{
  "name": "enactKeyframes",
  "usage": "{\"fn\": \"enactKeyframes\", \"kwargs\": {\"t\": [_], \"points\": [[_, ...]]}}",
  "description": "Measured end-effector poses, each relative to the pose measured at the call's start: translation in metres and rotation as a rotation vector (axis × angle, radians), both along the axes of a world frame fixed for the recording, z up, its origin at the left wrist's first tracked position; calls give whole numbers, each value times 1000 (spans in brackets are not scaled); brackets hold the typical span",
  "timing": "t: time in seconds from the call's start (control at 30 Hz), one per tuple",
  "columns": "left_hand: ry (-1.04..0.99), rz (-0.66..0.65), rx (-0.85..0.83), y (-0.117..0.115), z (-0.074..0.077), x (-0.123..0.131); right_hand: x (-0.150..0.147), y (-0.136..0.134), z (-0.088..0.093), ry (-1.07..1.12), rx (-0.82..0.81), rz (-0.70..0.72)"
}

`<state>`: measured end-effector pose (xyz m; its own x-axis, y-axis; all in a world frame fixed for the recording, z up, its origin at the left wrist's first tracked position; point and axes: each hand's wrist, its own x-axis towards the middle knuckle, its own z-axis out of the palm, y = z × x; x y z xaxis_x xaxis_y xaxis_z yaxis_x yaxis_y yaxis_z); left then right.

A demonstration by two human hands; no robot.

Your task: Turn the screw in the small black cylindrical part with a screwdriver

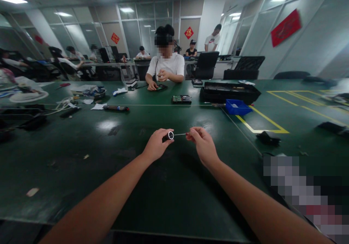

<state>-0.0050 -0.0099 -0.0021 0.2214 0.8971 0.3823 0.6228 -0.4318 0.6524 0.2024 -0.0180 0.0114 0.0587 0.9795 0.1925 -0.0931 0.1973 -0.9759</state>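
Left hand (156, 146) clamped on short black cylinder with white-rimmed round face (171, 135), body mostly hidden by fingers. Thin silvery metal rod (179, 134) extends toward 3 o'clock (whether tip enters cylinder, cannot tell). Right hand (203, 144), apart from left, pinches rod's reddish end, partly covered. Blue plastic bin (239, 111) at 2 o'clock from right hand, whitish contents indistinct.

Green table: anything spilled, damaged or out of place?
Mildly: a pale scrap lies loose at the near left and a smaller scrap farther in, like litter. Dark patches mark the table; cause unclear. No spill visible.
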Motion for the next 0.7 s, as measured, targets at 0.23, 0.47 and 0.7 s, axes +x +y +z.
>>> {"fn": "enactKeyframes", "kwargs": {"t": [0.23, 0.47, 0.7], "points": [[48, -76, 183, -2, 10, 2, -1, 5, 2, 416, -193, 55], [255, -98, 73, 5, 5, -1, 5, 13, -2, 347, -304, -157], [156, -95, 5, 3, 4, 1, 4, 4, 1, 71, -108, -118]]}}
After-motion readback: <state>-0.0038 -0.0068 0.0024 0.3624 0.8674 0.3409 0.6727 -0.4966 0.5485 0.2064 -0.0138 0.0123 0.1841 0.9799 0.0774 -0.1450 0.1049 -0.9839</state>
